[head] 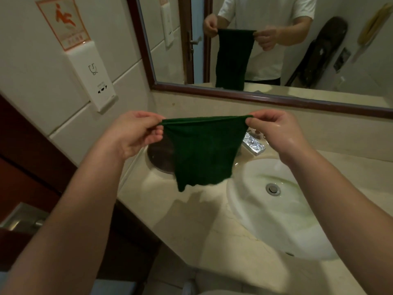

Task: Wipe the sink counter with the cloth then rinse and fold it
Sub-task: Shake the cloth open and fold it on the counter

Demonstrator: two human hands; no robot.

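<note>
**Squaring up the cloth for the fold**

The fingers (156, 133) of the left hand (136, 133) pinch one top corner of the dark green fabric cloth (202, 150). The fingers of the right hand (274, 133) pinch the other corner. Both grips are tight and small, with thumb against fingertip.

Judging by this spread hold, the fold is the step in hand. To do it well, hold the top edge level and taut and let the cloth hang straight. Then bring the two corners together so the side edges meet. The lower hem should stay clear of the wet-looking beige stone worktop (191, 220).

The cloth hangs in the air between the hands, above the worktop. It is just left of the white oval sink basin (265, 220) and in front of the chrome tap (253, 143). Its top edge is stretched and slightly rolled. The body narrows downward to a ragged, uneven lower edge. It looks limp and probably damp, and the right hand glistens.
</note>
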